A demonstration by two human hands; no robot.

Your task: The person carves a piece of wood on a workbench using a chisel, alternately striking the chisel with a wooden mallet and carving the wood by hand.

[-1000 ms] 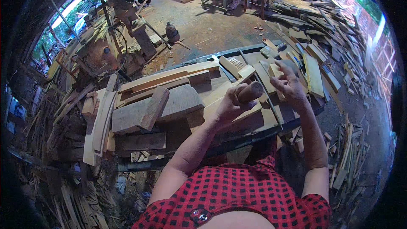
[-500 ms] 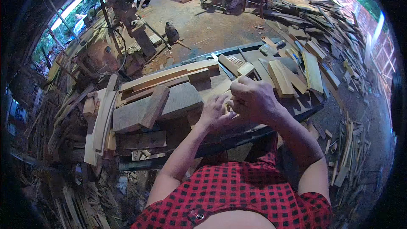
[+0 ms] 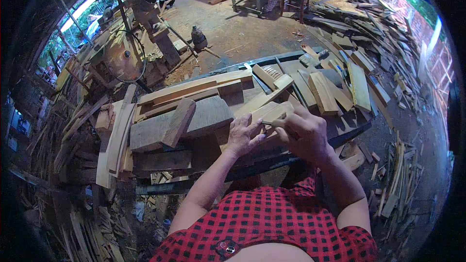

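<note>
On the cluttered workbench lies a pale piece of wood (image 3: 270, 112) with a squared shape, its near part covered by my hands. My left hand (image 3: 241, 137) grips its left end, the fingertips on the wood and the thumb held apart from them, nearer to me. At the right end of the same piece, my right hand (image 3: 307, 130) is closed in a fist-like grip, knuckles up. Whatever is inside that fist is hidden. Just beyond my hands, a pale wooden bar (image 3: 264, 98) lies slanted across the bench.
Left on the bench are a thick grey-brown timber block (image 3: 206, 116), a short brown board (image 3: 178, 122) and curved wooden strips (image 3: 121, 138). A brush (image 3: 309, 59) and several wood blocks (image 3: 324, 94) lie to the right. Scrap wood piles (image 3: 369, 29) flank the bench.
My right hand has moved down and to the right, uncovering more of the pale wood. The left hand has stayed almost in place.
</note>
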